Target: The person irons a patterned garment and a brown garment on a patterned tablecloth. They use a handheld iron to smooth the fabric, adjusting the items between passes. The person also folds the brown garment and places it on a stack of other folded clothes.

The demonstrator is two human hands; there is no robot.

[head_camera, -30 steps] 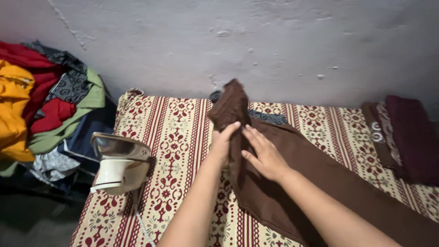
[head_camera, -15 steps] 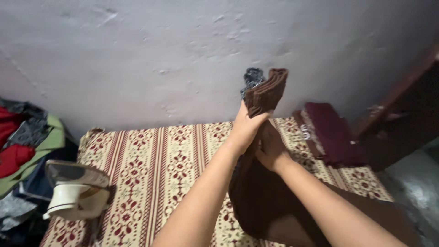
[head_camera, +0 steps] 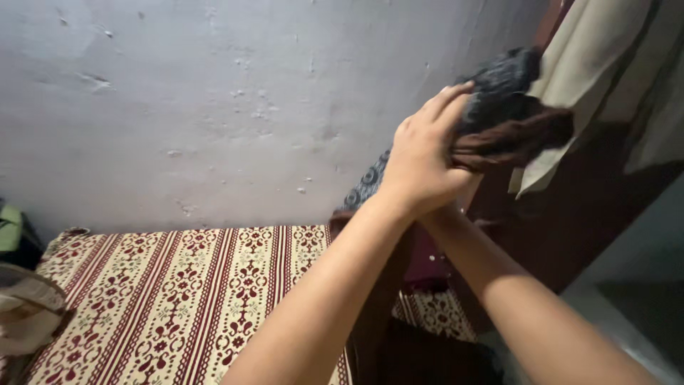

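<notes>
My left hand [head_camera: 420,160] is raised high at the right, its fingers laid over a bunched brown garment [head_camera: 516,139] with a dark grey patterned part on top. My right hand is mostly hidden behind the left one; only its wrist [head_camera: 456,228] shows just below, and it seems to grip the same garment from underneath. The rest of the brown cloth hangs down between my arms [head_camera: 377,299] toward the bed. The bundle is held close to a beige cloth [head_camera: 570,78] hanging at the upper right.
A bed with a red and cream patterned cover [head_camera: 171,299] lies below against a grey plaster wall [head_camera: 214,107]. A white iron [head_camera: 25,314] rests at its left edge. Dark maroon wood [head_camera: 570,214] stands at the right, with folded maroon cloth [head_camera: 427,267] by it.
Both hands have lifted the brown garment off the bed and carried it up and to the right, toward the hanging beige cloth. The view has swung right with them.
</notes>
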